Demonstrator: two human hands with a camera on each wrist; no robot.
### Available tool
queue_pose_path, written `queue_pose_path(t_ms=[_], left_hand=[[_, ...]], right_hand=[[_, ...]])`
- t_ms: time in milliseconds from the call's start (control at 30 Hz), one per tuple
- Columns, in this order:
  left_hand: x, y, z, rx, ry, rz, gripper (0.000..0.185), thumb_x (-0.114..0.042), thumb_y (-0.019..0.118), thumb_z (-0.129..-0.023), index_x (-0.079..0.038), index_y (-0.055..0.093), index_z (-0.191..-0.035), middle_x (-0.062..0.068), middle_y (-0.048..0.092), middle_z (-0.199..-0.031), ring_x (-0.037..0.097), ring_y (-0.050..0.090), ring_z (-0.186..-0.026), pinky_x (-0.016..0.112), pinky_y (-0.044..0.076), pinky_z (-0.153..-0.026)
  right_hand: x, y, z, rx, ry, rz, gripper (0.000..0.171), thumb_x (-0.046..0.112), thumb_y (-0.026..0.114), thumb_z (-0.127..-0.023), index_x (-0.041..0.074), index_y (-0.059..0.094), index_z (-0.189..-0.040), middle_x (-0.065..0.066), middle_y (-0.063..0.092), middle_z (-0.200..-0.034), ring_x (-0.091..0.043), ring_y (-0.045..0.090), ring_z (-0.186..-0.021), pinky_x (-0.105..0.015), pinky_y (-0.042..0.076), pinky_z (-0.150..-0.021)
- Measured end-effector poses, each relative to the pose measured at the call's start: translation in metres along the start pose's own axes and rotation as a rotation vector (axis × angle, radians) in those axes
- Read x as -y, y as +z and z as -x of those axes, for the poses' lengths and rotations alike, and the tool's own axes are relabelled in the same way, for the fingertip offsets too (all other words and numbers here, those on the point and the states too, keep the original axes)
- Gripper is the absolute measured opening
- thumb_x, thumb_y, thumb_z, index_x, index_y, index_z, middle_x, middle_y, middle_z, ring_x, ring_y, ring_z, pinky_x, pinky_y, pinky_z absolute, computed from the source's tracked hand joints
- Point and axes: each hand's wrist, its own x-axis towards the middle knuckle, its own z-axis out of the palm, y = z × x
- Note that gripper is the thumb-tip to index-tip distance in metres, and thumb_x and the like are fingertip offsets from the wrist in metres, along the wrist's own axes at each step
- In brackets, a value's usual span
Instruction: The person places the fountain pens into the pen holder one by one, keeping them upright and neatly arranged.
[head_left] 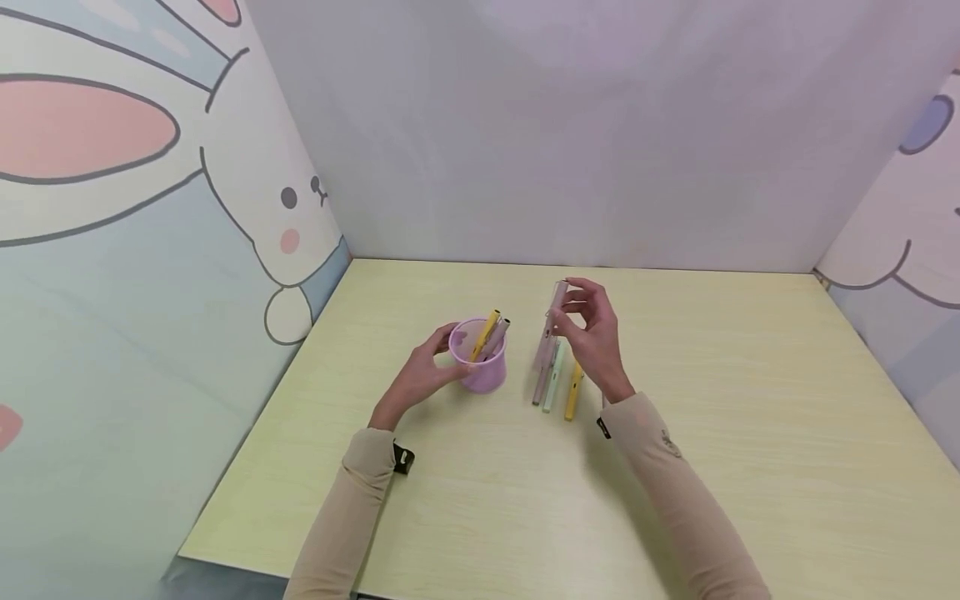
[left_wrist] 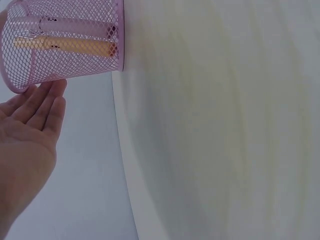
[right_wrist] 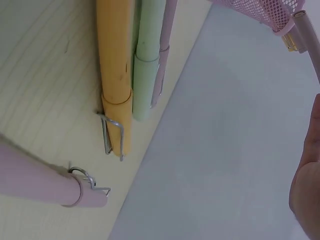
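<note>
My left hand holds a pink mesh pen cup, thumb on the near side and fingers on the far side. Inside it lean a yellow pen and a light purple pen. To the right, my right hand pinches another light purple pen, held tilted above the pens on the table. Below it lie a light purple pen, a light green pen and a yellow pen, side by side. One more pinkish pen lies apart, mostly hidden behind my right wrist in the head view.
The pale wood-look table ends at a plain light wall behind. A panel with a cartoon rabbit stands along the left edge, and another printed panel along the right.
</note>
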Motion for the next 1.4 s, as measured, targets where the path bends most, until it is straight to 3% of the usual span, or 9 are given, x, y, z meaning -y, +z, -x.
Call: queue_pose_path(t_ms=[200,633,1000,1400], left_hand=[[-0.001,0.000,-0.001,0.017,0.002,0.003,0.077,-0.026,0.079,-0.091,-0.010,0.041,-0.156,0.012,0.053,-0.150,0.035,0.050,-0.135,0.059,0.039,-0.111],[0.000,0.000,0.000,0.014,0.000,-0.006,0.078,-0.028,0.078,-0.090,-0.010,0.041,-0.156,0.012,0.053,-0.150,0.035,0.051,-0.135,0.059,0.040,-0.110],[0.001,-0.002,0.000,0.013,0.020,0.002,0.078,-0.029,0.079,-0.089,-0.012,0.043,-0.156,0.010,0.054,-0.149,0.034,0.052,-0.134,0.058,0.041,-0.109],[0.002,-0.004,0.002,0.007,0.011,0.007,0.078,-0.028,0.079,-0.089,-0.011,0.042,-0.156,0.011,0.054,-0.148,0.034,0.052,-0.134,0.057,0.041,-0.109]], right_hand=[[0.005,0.010,0.001,-0.011,-0.007,-0.013,0.051,-0.022,0.058,-0.093,-0.009,0.045,-0.141,-0.015,0.056,-0.114,-0.012,0.061,-0.094,-0.030,0.062,-0.068],[0.005,0.029,-0.002,-0.022,-0.046,-0.075,0.047,-0.012,0.063,-0.096,-0.009,0.045,-0.139,-0.014,0.056,-0.113,-0.022,0.062,-0.096,-0.033,0.062,-0.071],[0.005,0.040,-0.004,-0.030,-0.064,-0.052,0.049,-0.019,0.059,-0.095,-0.009,0.043,-0.139,-0.009,0.055,-0.113,-0.013,0.061,-0.096,-0.033,0.062,-0.069],[0.004,0.050,-0.008,-0.064,-0.084,-0.120,0.044,-0.017,0.059,-0.096,-0.009,0.043,-0.136,-0.009,0.055,-0.112,-0.018,0.061,-0.097,-0.033,0.062,-0.072]])
